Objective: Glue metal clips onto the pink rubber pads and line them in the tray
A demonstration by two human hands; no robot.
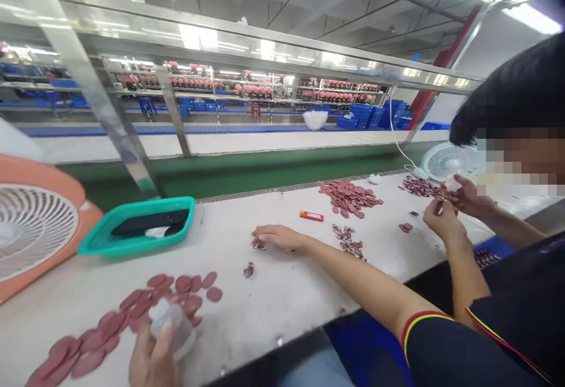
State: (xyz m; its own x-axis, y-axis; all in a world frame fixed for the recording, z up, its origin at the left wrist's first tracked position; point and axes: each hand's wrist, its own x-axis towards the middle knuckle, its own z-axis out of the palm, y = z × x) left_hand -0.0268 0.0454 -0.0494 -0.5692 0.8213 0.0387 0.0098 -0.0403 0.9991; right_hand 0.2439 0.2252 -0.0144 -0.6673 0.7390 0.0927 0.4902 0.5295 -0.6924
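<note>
My left hand (154, 352) is closed around a translucent white, rounded plastic-looking piece (176, 328) with a crumpled top; its exact kind is unclear. Under and beside that hand, flat reddish-brown oval discs (108, 325) lie in a long, overlapping spread. My right hand (280, 237) is stretched out palm down on the white table (247, 328). Its fingers appear apart, with the tips over a small clump of brown and silvery pieces (259, 246). Another such small piece (249, 270) sits just nearer to me.
A green tray (136, 248) holding a black object stands beside an orange fan (26, 222). Farther right are a red box (311, 216), a disc pile (348, 197) and small shiny pieces (348, 241). A co-worker's hands (448, 219) work near a pale blue fan (450, 160).
</note>
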